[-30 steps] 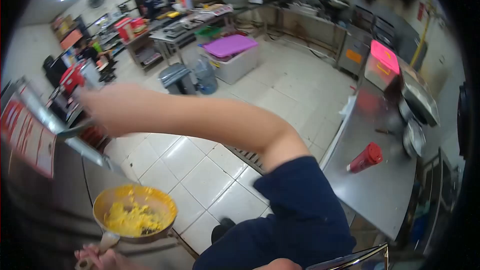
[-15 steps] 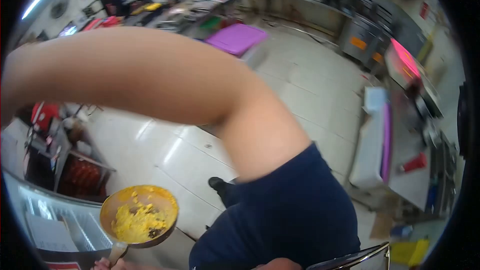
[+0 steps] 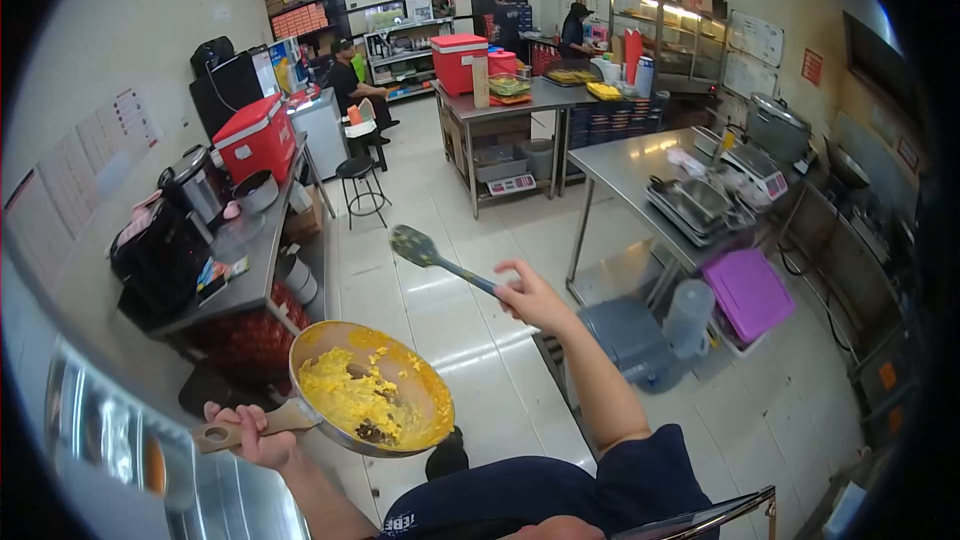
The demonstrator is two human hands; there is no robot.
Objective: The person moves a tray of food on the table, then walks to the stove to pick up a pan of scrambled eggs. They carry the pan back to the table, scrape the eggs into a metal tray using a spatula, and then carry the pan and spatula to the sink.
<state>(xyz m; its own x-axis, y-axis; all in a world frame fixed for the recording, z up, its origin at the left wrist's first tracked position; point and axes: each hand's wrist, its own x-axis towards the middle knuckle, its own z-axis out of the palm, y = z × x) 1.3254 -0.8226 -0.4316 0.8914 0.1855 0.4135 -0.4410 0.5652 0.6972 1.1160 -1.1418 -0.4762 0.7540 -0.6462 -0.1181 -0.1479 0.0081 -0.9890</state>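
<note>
My left hand [image 3: 258, 434] is wrapped round the light brown handle of a frying pan [image 3: 438, 387]. Yellow scrambled egg [image 3: 345, 387] with some dark bits lies in the pan, and smears of it coat the inner wall. In my right hand [image 3: 532, 297] is a dark grey spatula [image 3: 460, 271], gripped near the end of its handle. Its blade, spotted with egg, points up and left, above the pan and apart from it. The pan is held up over the floor, tilted a little.
A metal table [image 3: 620, 155] with trays and a scale stands at right, near a purple lid [image 3: 748, 292]. Left is a counter [image 3: 262, 265] with a red cooler [image 3: 252, 137]. Two people, one seated [image 3: 352, 85] and one standing [image 3: 573, 35], are farther back.
My right arm, earlier stretched across to the left, has swung back right, and the spatula now shows. The view has turned left toward the room; the pan appears higher and farther right.
</note>
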